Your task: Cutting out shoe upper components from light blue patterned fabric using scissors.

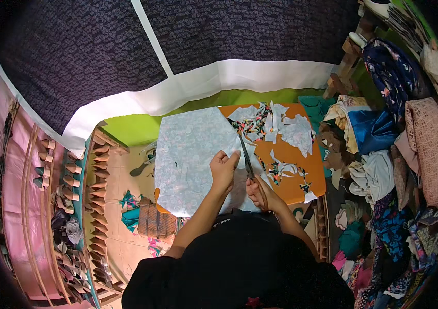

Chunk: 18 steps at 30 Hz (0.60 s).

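A large pale grey-white sheet of fabric [190, 154] with a faint pattern lies over the left part of an orange table [293, 193]. My left hand [224, 167] is closed at the fabric's right side, its fingers pinching the cloth beside the blades. In my right hand [260, 193] is a pair of long dark scissors [247, 157], the blades pointing away from me along the fabric's right edge. Whether the blades are spread is hard to make out. Right of them, white scraps [297, 133] and dark floral scraps [255, 123] lie loose on the table.
Folded and heaped cloths [376, 175] crowd the right side. A dark patterned curtain [100, 62] with a white border hangs beyond the table. Racks of shoe-shaped forms [99, 211] stand at left. A brown woven piece [154, 221] and cloth bits lie on the floor.
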Motion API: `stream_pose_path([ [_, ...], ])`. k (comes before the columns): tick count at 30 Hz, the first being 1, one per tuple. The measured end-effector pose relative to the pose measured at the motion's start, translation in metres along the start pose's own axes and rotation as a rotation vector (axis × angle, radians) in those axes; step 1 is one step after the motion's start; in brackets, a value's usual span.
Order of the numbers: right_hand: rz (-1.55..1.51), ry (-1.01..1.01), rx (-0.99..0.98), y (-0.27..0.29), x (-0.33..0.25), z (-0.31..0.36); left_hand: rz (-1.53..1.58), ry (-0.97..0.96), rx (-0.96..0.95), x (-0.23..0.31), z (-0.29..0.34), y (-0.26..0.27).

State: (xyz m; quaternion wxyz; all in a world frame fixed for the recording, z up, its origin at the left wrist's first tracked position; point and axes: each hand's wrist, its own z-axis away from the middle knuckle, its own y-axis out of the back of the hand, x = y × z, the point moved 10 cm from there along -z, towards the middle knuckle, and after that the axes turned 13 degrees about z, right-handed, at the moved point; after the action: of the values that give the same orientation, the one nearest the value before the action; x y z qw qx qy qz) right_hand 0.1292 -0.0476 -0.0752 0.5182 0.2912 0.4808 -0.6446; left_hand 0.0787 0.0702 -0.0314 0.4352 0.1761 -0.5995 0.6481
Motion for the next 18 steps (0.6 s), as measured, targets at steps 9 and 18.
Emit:
stream_pose_path([
  [9, 0.416, 0.179, 0.136, 0.015, -0.014, 0.000, -0.115, 0.014, 0.005, 0.003, -0.001, -0.001],
  [18, 0.060, 0.014, 0.074, 0.014, 0.001, -0.008, -0.125, 0.028, -0.044, 0.002, -0.004, -0.003],
])
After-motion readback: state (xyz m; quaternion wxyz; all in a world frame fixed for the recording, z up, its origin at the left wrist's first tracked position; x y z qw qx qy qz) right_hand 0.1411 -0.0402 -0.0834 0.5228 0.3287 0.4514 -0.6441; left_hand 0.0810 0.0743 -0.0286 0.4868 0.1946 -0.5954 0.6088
